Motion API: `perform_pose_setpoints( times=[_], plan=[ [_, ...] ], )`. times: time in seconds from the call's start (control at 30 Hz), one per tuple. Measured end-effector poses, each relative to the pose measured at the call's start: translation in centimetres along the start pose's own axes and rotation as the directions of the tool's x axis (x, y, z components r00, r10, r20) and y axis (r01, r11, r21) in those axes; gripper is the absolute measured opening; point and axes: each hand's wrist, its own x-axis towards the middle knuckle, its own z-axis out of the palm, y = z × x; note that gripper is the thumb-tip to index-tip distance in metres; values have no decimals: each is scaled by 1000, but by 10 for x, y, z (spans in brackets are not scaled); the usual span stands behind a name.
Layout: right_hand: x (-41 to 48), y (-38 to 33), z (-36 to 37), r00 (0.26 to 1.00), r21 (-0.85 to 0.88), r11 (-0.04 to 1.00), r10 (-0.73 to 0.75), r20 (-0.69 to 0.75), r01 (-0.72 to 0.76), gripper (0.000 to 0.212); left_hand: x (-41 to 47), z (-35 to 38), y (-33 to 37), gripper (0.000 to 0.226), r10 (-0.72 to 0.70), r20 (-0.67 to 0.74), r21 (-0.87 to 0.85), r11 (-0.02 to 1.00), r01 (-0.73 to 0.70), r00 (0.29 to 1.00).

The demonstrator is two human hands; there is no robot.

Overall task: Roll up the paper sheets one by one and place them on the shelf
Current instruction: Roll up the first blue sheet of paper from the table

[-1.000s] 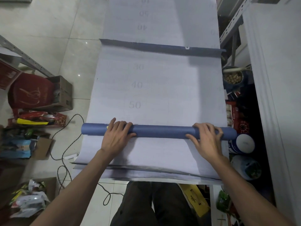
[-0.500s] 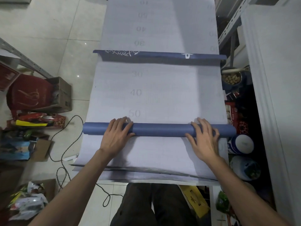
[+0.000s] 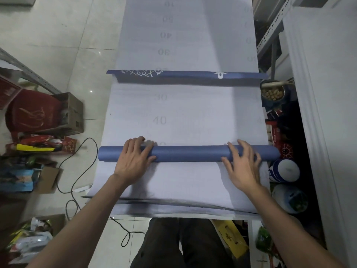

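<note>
- Currently rolling: left hand (image 3: 135, 160) and right hand (image 3: 243, 166), well apart, press flat-fingered on the blue roll (image 3: 189, 153)
- Next, push evenly so the paper sheet (image 3: 201, 117) winds straight

head cam | looks fwd+down | close over hands (image 3: 133, 161) on paper roll (image 3: 189, 153)

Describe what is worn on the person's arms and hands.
Nothing shows: the left hand and right hand are ungloved, with no rings or watch visible. The left forearm and right forearm are sleeveless to the frame edge.
</note>
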Motion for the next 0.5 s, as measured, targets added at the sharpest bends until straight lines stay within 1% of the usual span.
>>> perform_pose_setpoints(
  times=[0.07,0.1,0.17,0.3,0.37,0.4,0.43,0.5],
  plan=[
    [1,-6,1,999,-38,999,22,49,-20,81,2,0,4,76,-9,30,25,1000,8,1000],
    [2,-8,2,998,-57,998,25,57,-21,86,4,0,4,81,-12,43,23,1000,11,999],
    [5,-8,1,999,-71,997,27,31,-25,86,8,-3,1,76,-17,42,11,1000,16,999],
    [2,-1,0,1000,-4,1000,-17,-17,17,71,7,-4,-7,58,51,-13,-50,997,-52,999],
    [0,-3,0,1000,1,1000,-2,-20,2,64,3,1,-6,53,70,2,-31,997,-70,998],
    [1,-5,-1,1000,2,1000,9,-16,-9,65,0,2,-3,52,48,16,-21,999,-48,999],
    [1,-7,-1,1000,0,1000,14,0,-14,71,-1,3,0,53,15,22,-8,1000,-15,1000],
    [3,-11,-1,999,-14,1000,15,33,-15,91,-3,4,5,69,-21,28,28,999,20,999]
  ],
)
